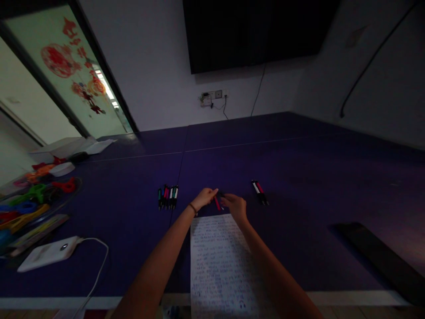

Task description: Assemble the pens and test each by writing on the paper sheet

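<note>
Near the top edge of a handwritten sheet of paper [221, 266], my two hands almost meet. My left hand [205, 198] has its thumb and fingers pinched together. My right hand [235, 205], also pinched, faces it from the right. A small dark piece [221, 194], seemingly a pen part, shows between the fingertips. Just below it is a pink-red pen barrel [217, 203], with a small pale bit by its lower end; I cannot tell whether a finger touches the barrel. Several click pens [168, 197] lie in a row to the left. To the right lie pens [260, 192] with white and pink barrels.
On the purple table [299, 159], a white power bank [49, 253] with a cable and colourful scissors [36, 192] occupy the left side. A long black object [378, 257] lies front right. At the back are papers [99, 145], wall sockets [212, 95] and a dark screen [259, 35].
</note>
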{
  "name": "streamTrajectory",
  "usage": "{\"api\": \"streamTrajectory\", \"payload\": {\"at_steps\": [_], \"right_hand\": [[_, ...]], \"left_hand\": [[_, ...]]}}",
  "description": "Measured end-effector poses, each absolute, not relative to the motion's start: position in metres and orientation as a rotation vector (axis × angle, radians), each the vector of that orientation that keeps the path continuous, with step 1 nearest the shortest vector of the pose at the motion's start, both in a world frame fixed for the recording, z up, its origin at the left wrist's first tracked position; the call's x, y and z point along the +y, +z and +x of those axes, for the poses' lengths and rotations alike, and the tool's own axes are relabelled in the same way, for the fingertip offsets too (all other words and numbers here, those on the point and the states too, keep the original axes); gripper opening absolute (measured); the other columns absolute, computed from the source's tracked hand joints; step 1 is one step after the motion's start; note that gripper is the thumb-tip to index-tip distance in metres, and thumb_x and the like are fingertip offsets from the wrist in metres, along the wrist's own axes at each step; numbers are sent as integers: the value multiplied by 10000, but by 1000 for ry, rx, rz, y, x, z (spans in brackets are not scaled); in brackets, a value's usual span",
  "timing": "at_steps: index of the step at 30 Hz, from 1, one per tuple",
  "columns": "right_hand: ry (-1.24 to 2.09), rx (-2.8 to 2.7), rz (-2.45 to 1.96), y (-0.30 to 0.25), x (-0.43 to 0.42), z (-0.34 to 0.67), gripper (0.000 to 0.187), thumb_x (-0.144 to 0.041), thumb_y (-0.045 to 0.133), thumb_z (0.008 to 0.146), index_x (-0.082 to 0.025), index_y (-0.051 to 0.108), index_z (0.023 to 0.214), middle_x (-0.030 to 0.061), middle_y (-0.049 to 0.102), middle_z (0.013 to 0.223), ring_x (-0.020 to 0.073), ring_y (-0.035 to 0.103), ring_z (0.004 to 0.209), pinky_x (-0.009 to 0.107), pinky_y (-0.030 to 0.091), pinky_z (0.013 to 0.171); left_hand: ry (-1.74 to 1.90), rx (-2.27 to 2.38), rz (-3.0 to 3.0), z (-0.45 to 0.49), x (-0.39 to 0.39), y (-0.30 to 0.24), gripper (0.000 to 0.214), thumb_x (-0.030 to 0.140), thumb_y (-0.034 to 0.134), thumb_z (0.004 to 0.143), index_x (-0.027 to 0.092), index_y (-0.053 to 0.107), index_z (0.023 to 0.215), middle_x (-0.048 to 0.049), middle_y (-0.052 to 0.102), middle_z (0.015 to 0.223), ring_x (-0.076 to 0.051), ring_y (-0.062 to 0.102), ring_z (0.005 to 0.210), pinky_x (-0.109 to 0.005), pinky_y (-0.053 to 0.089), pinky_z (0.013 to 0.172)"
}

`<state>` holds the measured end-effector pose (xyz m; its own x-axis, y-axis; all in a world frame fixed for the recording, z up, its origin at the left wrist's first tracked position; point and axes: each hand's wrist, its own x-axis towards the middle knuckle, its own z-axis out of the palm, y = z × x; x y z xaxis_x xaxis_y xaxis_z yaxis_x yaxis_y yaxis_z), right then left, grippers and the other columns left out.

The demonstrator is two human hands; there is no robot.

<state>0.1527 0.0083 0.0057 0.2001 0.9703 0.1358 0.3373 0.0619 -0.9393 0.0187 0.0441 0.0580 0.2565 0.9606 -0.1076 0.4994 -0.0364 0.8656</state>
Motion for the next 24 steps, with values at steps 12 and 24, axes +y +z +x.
{"api": "streamTrajectory", "payload": {"at_steps": [12,24], "right_hand": [[388,-1878,-2062,22,-5,154,250,-321,509,735,-163,608,902,94,616,891,187,583,806,236,399,645],[442,-2033,-1937,9,3,160,215,-208,589,667,-165,636,872,79,603,815,162,575,730,213,380,611]], "left_hand": [[546,2004,1914,-73,-10,33,229,242,583,682,145,560,889,-51,586,792,-152,558,752,-238,401,654],[645,1711,2235,-77,6,9,182,131,450,765,178,604,851,-43,546,855,-138,541,817,-248,410,767]]}}
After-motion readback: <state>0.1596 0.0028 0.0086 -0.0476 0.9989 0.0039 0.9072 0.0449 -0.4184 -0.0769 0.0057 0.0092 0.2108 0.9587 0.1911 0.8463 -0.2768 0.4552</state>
